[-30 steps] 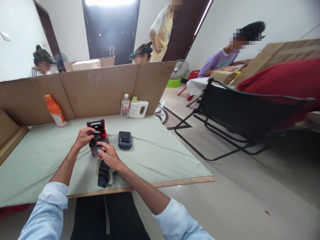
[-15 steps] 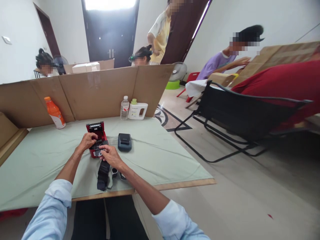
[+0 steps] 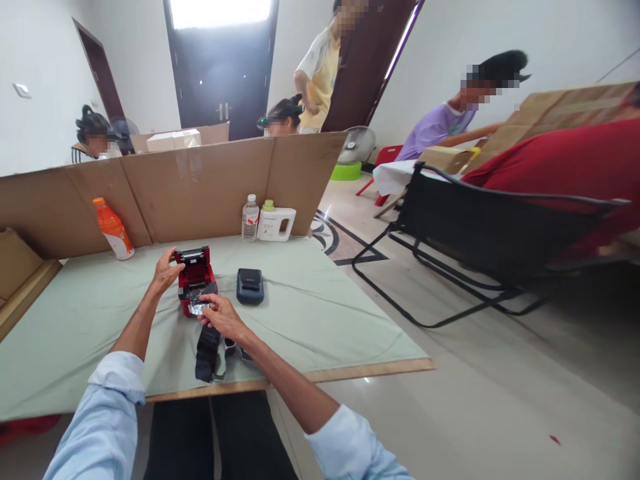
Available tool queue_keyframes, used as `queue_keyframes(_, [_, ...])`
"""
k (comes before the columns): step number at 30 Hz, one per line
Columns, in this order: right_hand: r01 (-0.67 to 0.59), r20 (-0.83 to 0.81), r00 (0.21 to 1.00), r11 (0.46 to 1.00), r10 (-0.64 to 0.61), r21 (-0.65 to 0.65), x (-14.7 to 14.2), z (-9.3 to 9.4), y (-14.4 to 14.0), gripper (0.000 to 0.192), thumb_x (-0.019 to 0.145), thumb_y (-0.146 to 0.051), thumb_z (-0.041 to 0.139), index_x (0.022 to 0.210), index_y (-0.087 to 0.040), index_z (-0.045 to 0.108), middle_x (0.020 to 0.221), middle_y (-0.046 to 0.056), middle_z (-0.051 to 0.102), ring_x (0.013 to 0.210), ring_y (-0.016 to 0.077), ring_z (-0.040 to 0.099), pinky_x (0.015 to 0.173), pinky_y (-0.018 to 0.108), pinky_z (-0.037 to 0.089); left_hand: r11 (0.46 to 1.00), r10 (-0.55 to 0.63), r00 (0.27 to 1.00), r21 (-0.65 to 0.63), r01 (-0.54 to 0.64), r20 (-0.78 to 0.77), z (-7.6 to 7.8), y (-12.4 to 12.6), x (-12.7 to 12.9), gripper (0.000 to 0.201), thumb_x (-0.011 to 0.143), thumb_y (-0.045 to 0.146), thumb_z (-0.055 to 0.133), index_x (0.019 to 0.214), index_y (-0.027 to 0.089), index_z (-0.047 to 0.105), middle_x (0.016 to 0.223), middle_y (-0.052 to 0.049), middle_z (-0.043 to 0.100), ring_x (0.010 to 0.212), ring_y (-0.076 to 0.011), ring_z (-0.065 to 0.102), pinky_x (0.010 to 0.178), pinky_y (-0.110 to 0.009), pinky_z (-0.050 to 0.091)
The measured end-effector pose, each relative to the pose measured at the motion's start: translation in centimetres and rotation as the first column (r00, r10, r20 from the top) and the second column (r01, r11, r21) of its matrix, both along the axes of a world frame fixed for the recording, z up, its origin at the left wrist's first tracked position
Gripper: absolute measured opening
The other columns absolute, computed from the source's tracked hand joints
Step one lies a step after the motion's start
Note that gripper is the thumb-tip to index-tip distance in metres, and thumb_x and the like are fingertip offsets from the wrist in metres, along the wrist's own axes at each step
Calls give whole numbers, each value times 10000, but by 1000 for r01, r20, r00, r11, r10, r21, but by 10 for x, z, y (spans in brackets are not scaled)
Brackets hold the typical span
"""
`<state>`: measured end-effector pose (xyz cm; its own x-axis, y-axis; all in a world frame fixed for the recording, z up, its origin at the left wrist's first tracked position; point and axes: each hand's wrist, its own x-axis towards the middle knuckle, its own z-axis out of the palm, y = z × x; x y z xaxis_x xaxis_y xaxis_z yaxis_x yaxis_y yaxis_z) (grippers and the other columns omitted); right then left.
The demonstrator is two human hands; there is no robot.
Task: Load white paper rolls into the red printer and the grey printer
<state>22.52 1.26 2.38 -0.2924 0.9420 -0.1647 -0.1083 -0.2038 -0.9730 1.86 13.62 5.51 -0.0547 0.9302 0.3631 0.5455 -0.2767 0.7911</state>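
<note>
A person in pale blue sleeves works at a table covered in light green cloth [image 3: 310, 313], left of centre in the frame. Their left hand [image 3: 166, 270] rests open against the raised lid of a small red label printer [image 3: 195, 283], fingers touching but not clasped. The right hand [image 3: 220, 315] sits at the printer's front edge, fingertips pinched on what looks like a strip of label paper [image 3: 199, 309] (too small to be sure). The step in hand appears to be loading the roll; seating the strip and shutting the lid would call for a steady feed. A dark blue printer [image 3: 250, 285] lies just right; a black pouch [image 3: 207, 343] lies below. An orange bottle [image 3: 114, 229] stands upper left.
</note>
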Motion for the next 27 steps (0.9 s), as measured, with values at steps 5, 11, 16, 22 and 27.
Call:
queue_keyframes(5, [-18, 16, 1000, 1000, 18, 4, 3, -6, -3, 293, 813, -51, 604, 1067, -185, 660, 683, -37, 714, 535, 84, 636, 484, 164, 444, 979, -180, 945, 42, 199, -274, -7, -44, -22, 553, 789, 420, 761, 1298, 216, 687, 1389, -129, 662, 1290, -298, 623, 1041, -453, 551])
queue_keyframes(11, [-13, -24, 1000, 998, 15, 57, 6, -20, -5, 226, 767, -115, 616, 972, -183, 680, 720, -29, 718, 563, 88, 629, 527, 179, 461, 957, -234, 762, -6, 290, -604, -18, -80, -32, 784, 654, 451, 928, 1366, 251, 666, 1550, -163, 542, 1421, -372, 522, 1177, -559, 437])
queue_keyframes(16, [-23, -2, 1000, 996, 24, 87, 6, -24, -3, 218, 755, -158, 613, 954, -187, 696, 717, -18, 720, 586, 108, 632, 541, 199, 469, 984, -103, 728, 38, 175, -678, -26, -84, -24, 774, 676, 441, 928, 1377, 261, 656, 1641, -160, 413, 1456, -387, 479, 1147, -564, 473])
queue_keyframes(22, [-24, 3, 1000, 994, 24, 105, 11, -25, -2, 224, 744, -199, 631, 957, -192, 703, 748, -5, 730, 618, 120, 647, 561, 213, 486, 991, -97, 724, 3, 136, -683, -24, -87, -20, 732, 689, 415, 922, 1361, 273, 669, 1647, -145, 394, 1433, -388, 504, 1125, -546, 500])
queue_keyframes(27, [-10, 17, 1000, 987, 7, 159, 17, -30, 3, 222, 770, -242, 622, 972, -185, 696, 764, 2, 723, 640, 135, 657, 596, 242, 521, 995, -91, 712, -40, 88, -697, -19, -90, -14, 687, 726, 385, 901, 1362, 251, 677, 1627, -164, 410, 1428, -391, 510, 1129, -542, 496])
